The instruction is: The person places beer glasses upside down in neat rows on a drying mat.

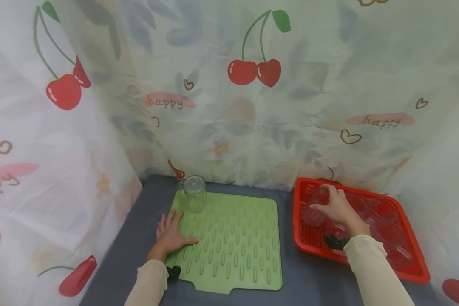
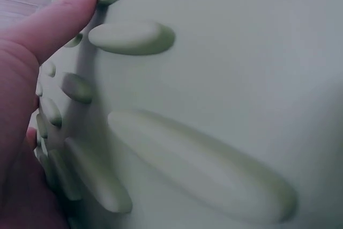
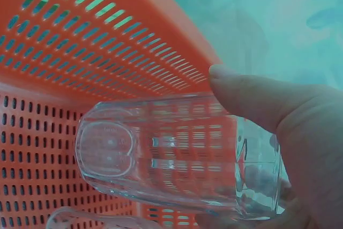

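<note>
My left hand [image 1: 171, 235] lies flat, fingers spread, on the left edge of a green ribbed drying mat [image 1: 237, 238]; up close its thumb [image 2: 64, 9] presses the mat [image 2: 230, 68]. A clear glass [image 1: 194, 193] stands upside down on the mat's far left corner. My right hand [image 1: 338, 208] is inside a red perforated basket [image 1: 302, 242] and grips a clear glass [image 1: 316, 208]. The right wrist view shows this glass [image 3: 171, 154] lying sideways in my hand, thumb [image 3: 257, 95] on top, against the basket wall [image 3: 80, 41].
Several more clear glasses [image 1: 382, 221] lie in the red basket. Mat and basket sit on a dark grey tabletop [image 1: 287, 280]. A cherry-printed white curtain [image 1: 252, 85] closes in the back and both sides.
</note>
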Demonstrator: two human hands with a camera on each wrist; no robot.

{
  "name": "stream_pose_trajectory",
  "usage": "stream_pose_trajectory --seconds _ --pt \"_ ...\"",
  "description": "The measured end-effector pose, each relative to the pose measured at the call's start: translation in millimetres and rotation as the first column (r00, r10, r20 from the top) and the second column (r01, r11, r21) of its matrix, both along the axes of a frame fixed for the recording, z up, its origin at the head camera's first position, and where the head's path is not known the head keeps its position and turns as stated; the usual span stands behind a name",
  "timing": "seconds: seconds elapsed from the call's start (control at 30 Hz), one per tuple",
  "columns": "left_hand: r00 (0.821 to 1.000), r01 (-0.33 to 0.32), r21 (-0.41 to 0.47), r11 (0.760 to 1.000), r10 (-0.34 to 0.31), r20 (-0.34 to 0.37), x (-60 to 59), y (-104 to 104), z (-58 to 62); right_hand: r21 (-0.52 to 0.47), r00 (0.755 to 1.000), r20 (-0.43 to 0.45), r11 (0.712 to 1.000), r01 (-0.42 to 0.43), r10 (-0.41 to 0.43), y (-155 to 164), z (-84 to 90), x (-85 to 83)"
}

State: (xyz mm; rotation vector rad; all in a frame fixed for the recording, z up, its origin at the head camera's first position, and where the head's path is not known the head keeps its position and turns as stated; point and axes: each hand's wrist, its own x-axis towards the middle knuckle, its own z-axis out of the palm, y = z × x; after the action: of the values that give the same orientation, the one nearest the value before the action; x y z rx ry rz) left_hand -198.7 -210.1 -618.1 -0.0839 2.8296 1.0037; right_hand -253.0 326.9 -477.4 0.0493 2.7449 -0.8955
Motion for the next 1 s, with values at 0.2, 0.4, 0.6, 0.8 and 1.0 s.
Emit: stream_pose_trajectory --seconds 0.2,0.4,0.6,0.8,1.0 --pt "1.0 0.006 0.024 1.0 -0.006 0.001 0.0 3 -1.6 0.018 0.998 -0.056 1.0 0.002 -0.001 0 12.1 7.7" --pt "1.0 0.009 0.021 1.0 -0.009 0.002 1.1 2 -1.3 0.048 0.993 -0.116 0.999 0.002 0.003 -12 27.0 15.4" --pt "1.0 -0.004 0.022 1.0 0.004 -0.01 3.4 1 5.8 0.061 0.983 -0.181 0.998 0.008 0.003 -24 46.7 25.9" --pt "1.0 -0.001 -0.006 1.0 0.001 0.026 1.9 0 9.7 0.07 0.979 -0.203 0.997 0.026 -0.011 -30 58.9 34.1" --pt "1.0 -0.001 0.01 1.0 0.001 0.016 -0.7 -2 -0.7 0.088 0.961 -0.275 0.996 0.032 -0.007 -34 63.4 39.3"
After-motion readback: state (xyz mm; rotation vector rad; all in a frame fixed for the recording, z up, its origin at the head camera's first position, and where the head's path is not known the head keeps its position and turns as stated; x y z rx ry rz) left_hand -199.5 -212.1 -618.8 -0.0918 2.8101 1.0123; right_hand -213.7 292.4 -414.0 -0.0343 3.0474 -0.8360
